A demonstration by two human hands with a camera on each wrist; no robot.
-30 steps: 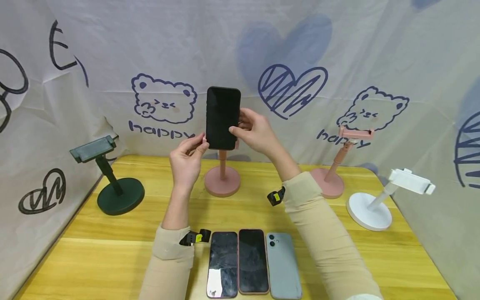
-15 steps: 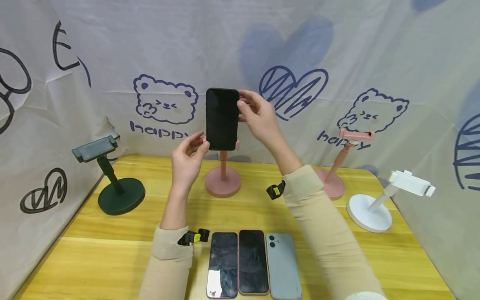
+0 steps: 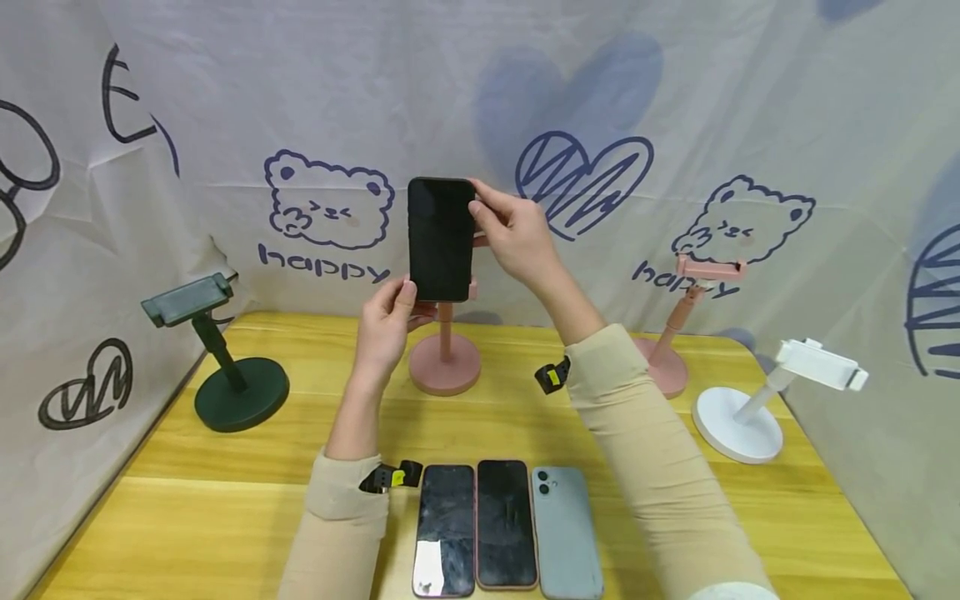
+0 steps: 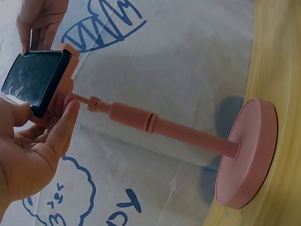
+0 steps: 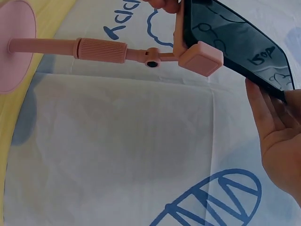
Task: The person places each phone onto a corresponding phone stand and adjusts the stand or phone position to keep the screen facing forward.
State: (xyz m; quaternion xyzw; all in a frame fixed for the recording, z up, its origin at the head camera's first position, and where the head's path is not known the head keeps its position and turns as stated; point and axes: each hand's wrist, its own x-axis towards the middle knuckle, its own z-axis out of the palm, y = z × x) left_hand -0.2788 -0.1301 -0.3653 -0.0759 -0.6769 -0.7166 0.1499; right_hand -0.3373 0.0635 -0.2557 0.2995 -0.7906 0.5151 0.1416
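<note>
The black phone (image 3: 441,242) stands on end at the top of the pink stand (image 3: 446,367), with its low part in the stand's clip (image 5: 201,59). The left hand (image 3: 385,329) pinches the phone's low corner, thumb in front and other fingers curled behind the clip. The right hand (image 3: 519,237) pinches the phone's side up near the top. I can't tell how tightly the clip squeezes. If it is loose or crooked, the phone could slip out when both hands let go and bang down on the table (image 3: 480,425), maybe even on the three other phones (image 3: 507,525) lying there. The weight sits up high on a thin pole (image 4: 195,136), so a hard push near the top could tip the clip back or make the whole stand wobble. A left finger snagged behind the clip could tug the phone crooked too.
</note>
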